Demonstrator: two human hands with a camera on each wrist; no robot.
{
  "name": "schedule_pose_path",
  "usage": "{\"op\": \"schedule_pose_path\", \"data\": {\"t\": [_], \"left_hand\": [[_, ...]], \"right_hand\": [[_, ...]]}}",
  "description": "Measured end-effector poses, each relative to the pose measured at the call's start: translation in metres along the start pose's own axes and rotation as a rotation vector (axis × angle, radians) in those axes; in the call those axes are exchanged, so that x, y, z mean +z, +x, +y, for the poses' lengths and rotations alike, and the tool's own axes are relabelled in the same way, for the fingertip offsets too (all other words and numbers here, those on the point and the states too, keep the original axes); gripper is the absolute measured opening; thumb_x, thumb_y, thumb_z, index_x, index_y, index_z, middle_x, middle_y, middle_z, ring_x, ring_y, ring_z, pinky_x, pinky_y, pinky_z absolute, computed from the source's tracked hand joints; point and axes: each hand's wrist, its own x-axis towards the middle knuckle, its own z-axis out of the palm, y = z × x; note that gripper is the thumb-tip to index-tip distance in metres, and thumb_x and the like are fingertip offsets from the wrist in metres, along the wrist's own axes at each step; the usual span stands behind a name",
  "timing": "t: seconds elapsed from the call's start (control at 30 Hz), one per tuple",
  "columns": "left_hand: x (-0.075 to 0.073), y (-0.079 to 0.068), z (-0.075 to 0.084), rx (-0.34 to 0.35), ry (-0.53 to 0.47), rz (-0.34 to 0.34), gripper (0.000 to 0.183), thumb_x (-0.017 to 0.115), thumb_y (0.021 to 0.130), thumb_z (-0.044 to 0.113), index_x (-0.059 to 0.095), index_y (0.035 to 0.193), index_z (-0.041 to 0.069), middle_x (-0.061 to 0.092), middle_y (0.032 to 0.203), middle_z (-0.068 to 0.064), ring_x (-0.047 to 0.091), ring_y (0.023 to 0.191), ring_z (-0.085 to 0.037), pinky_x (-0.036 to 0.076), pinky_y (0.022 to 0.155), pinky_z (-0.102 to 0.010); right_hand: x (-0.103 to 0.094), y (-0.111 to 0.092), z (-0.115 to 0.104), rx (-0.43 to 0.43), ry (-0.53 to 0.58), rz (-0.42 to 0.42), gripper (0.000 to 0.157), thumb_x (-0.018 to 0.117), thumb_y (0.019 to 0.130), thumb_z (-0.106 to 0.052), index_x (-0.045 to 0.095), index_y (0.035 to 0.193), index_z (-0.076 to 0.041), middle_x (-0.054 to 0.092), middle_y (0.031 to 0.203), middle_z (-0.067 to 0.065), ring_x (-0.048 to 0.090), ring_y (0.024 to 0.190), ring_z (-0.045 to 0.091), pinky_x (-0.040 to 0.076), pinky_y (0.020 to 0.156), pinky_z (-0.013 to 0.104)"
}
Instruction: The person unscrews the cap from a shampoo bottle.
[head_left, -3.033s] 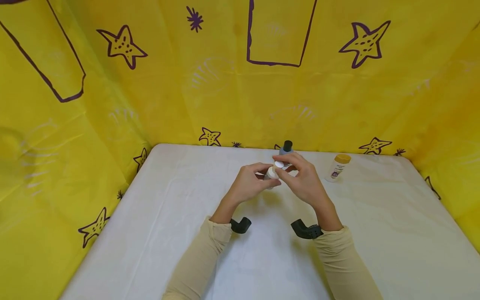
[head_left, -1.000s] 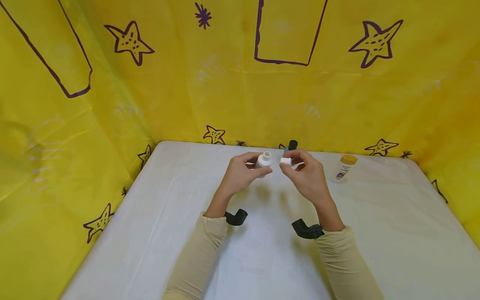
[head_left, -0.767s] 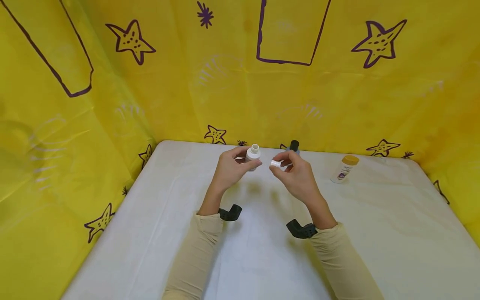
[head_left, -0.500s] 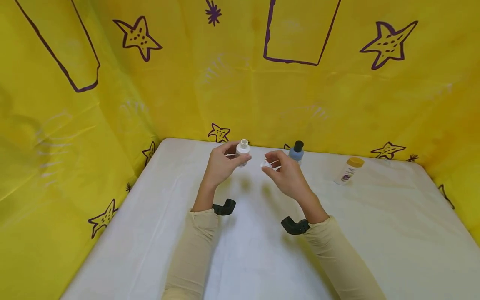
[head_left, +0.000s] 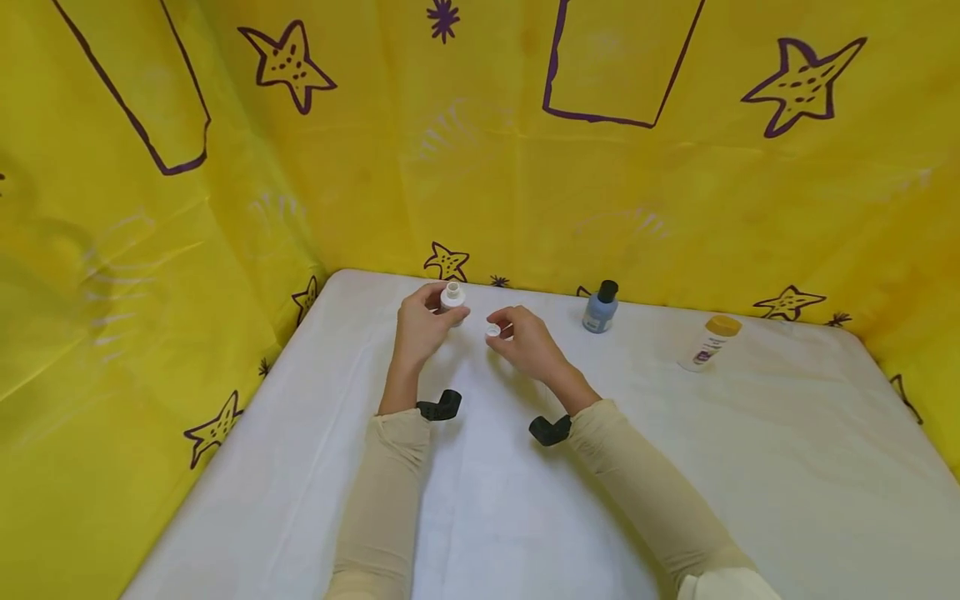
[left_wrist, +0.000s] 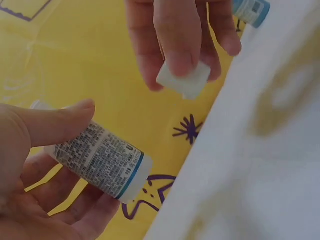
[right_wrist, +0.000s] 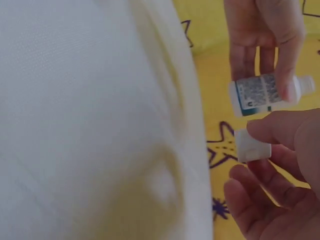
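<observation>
My left hand [head_left: 422, 328] grips a small white bottle [left_wrist: 102, 159] between thumb and fingers, above the table's far left part. The bottle's neck stands uncovered at its top, and a printed label with a blue band shows in both wrist views. A short way to the right, my right hand [head_left: 527, 342] pinches a white cap [right_wrist: 251, 146] between thumb and fingertips. In the head view the cap is turned so its hollow side shows. Cap and bottle are apart.
A blue bottle with a black cap [head_left: 601, 308] stands near the table's back edge. Farther right is a white bottle with a yellow cap [head_left: 708, 343]. The white-covered table [head_left: 495, 517] meets yellow cloth [head_left: 480, 175] at the back and sides.
The cap has come off the white bottle. Both hands have since moved left, with the bottle and cap apart, and the cap has turned to show its hollow side. The blue bottle is now uncovered.
</observation>
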Motion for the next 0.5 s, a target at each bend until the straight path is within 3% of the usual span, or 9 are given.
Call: {"op": "schedule_pose_path", "data": {"t": [0.27,0.5], "left_hand": [[-0.001,0.005,-0.015,-0.059,0.002,0.050,0.050,0.081,0.085,0.008,0.063,0.131,0.002,0.068,0.126,-0.019,0.062,0.113,-0.029,0.052,0.100,-0.042],[-0.003,0.006,-0.024,-0.115,-0.005,0.078,0.050,0.079,0.085,0.005,0.062,0.132,0.003,0.064,0.127,-0.018,0.059,0.107,-0.027,0.052,0.086,-0.032]], "right_hand": [[0.026,0.014,0.006,-0.011,-0.027,-0.045,0.027,0.074,0.092,-0.014,0.068,0.116,-0.004,0.069,0.110,0.013,0.065,0.098,0.025,0.055,0.090,0.037],[0.038,0.015,0.006,0.020,-0.063,-0.091,0.028,0.076,0.091,-0.015,0.069,0.116,-0.005,0.069,0.106,0.010,0.061,0.095,0.023,0.053,0.090,0.037]]}}
